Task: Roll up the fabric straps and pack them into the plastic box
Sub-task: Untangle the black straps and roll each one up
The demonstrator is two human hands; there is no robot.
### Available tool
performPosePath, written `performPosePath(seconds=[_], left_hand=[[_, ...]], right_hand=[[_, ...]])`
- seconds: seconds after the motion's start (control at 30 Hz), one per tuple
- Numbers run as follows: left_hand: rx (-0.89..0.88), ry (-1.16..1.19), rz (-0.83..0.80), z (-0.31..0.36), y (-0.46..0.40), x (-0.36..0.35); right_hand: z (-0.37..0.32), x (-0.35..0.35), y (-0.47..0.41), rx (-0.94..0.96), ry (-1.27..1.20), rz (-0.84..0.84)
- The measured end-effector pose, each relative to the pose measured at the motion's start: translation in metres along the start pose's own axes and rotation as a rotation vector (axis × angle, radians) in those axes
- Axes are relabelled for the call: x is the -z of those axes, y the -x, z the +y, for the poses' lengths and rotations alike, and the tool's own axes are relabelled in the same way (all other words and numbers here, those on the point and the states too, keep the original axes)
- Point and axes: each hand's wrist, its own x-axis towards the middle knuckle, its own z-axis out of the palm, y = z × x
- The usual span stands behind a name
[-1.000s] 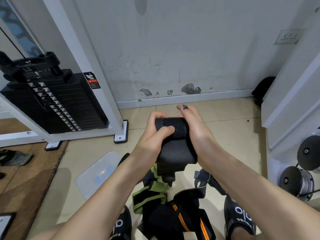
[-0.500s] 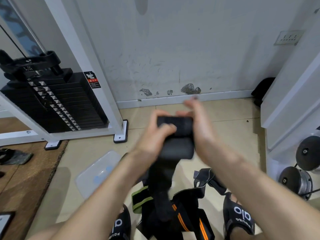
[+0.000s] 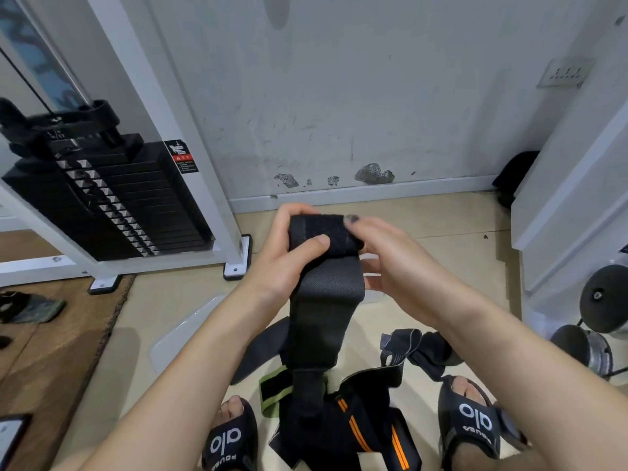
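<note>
A wide black fabric strap [image 3: 324, 294], its top end rolled, hangs down over a heap of black, green-edged and orange-striped straps [image 3: 356, 419] on the floor.

Scuffed white wall [image 3: 339, 96], beige tiled floor [image 3: 441, 215], black weight stack [image 3: 112, 198]

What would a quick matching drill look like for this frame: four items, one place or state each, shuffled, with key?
Items:
1. black strap
2. clear plastic lid
3. weight stack
4. orange-striped strap

Places/states:
A. on the floor between the sandalled feet
B. flat on the tiles under the left forearm
C. partly rolled, gripped by left hand and right hand
D. inside the white frame, left

Pairs: 1-C, 2-B, 3-D, 4-A
</note>
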Motion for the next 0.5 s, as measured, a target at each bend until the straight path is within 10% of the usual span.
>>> performPosePath(seconds=[0.5], left_hand=[[0.223,-0.018,0.015,-0.004,-0.002,-0.003]], right_hand=[[0.001,0.01,-0.003,0.189,-0.158,0.05]])
